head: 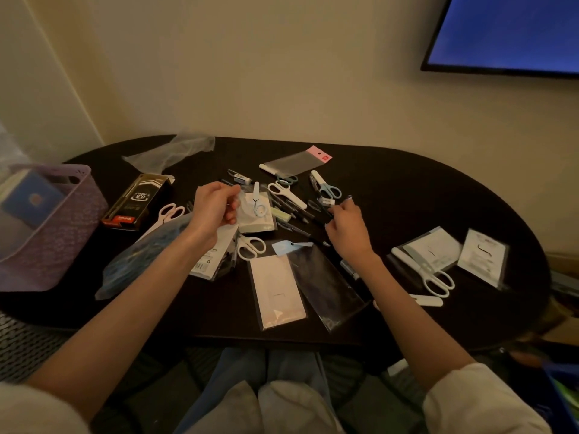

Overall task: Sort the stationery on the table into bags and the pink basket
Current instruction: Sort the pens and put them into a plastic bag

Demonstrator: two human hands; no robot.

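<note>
On the dark oval table lies a scatter of stationery. My left hand holds up a small clear bag with pale blue scissors inside, pinching its left edge. My right hand grips a dark pen over a heap of pens. White scissors and blue-handled scissors lie behind the hands. More white scissors lie below my left hand. The pink basket stands at the table's left edge with a blue box in it.
Flat clear bags lie near the front edge, another with a pink header at the back. A black and gold pen box sits by the basket. Bagged scissors and a packet lie right. A blue-lit screen hangs on the wall.
</note>
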